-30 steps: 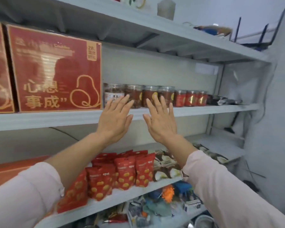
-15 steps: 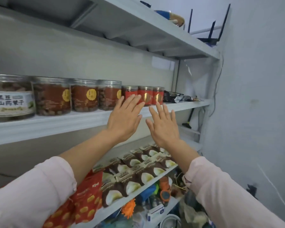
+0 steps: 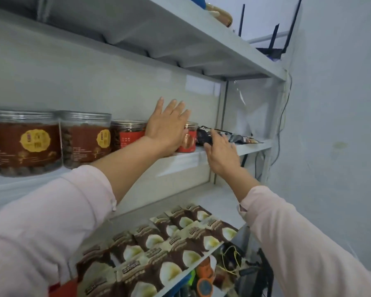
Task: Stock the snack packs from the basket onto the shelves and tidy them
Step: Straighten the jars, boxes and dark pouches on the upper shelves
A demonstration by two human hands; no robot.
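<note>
My left hand (image 3: 167,127) is raised flat, fingers straight, in front of the small red-labelled jars (image 3: 189,137) on the middle shelf (image 3: 180,160), hiding part of them. My right hand (image 3: 221,151) reaches to the dark snack packs (image 3: 223,136) lying flat at the shelf's right end; its fingertips touch the nearest pack, fingers fairly straight. On the lower shelf (image 3: 223,202) lie rows of brown-and-white snack packs (image 3: 169,245). The basket is out of sight.
Large clear jars with brown labels (image 3: 26,142) stand at the left of the middle shelf. The upper shelf (image 3: 201,43) overhangs close above. A grey wall (image 3: 334,146) closes the right side. Mixed clutter (image 3: 234,273) fills the bottom shelf.
The view has swung right along the shelf. Both hands moved forward and right: the left now covers the small red jars, the right has reached the dark packs.
</note>
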